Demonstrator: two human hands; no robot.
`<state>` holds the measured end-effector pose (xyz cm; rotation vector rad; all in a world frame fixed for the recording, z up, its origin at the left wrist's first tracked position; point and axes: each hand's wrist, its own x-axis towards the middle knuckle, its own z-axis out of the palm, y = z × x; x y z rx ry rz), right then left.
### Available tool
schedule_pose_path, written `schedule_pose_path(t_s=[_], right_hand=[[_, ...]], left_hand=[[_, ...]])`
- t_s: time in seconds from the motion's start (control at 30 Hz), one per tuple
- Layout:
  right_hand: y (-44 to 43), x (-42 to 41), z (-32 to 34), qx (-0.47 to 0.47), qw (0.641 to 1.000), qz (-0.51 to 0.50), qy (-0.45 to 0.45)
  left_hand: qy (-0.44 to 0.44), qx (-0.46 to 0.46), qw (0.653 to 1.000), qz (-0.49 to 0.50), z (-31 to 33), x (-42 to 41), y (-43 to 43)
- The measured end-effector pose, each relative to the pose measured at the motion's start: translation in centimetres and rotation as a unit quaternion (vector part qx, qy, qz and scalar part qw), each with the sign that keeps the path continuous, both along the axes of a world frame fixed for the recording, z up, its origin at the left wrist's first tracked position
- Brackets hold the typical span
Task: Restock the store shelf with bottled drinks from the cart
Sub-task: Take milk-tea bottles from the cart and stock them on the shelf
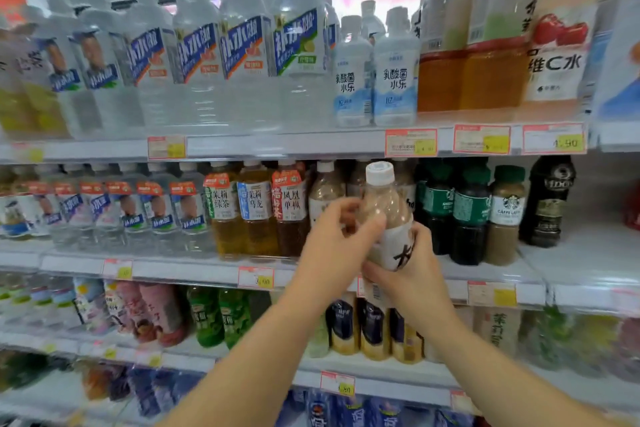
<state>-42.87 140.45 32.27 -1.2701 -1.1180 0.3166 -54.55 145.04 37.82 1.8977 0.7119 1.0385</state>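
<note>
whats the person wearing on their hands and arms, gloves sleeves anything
Nothing worn shows. The left hand and right hand are ungloved, no ring, watch or bracelet in view. The left forearm and right forearm are bare, no sleeve in frame.

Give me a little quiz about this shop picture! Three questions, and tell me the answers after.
1. True or false: the left hand and the right hand both grip the same bottle.
2. What colour is the cap of that bottle? A) red B) white C) green
3. Fill in the gap: the green-capped bottles on the shelf stand on the ___ side of the held bottle.

Key: 1. True. 2. B. 3. right.
</note>
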Motion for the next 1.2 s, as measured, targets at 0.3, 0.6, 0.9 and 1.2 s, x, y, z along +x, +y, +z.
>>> schedule_pose_path(t_s=[0.3, 0.6, 0.9, 1.2], right_hand=[[1.3, 3.4, -0.9, -0.056, 0.989, 0.101, -0.094], [7.0, 6.1, -0.6, -0.04, 0.991, 0.005, -0.13], [9.9, 6.8, -2.2, -0.046, 0.991, -0.039, -0.118], [11.1, 6.3, -2.4, -0.061, 0.984, -0.089, -0.142]], left_hand=[[0.009, -0.012, 0.997, -0.077, -3.2, 2.2, 3.5], [0.03, 0.03, 0.997, -0.07, -3.3, 4.8, 8.2], [0.054, 0.187, 0.979, 0.058, -5.3, 6.1, 9.3], [0.142, 0.346, 0.92, 0.117, -6.9, 5.0, 10.1]])
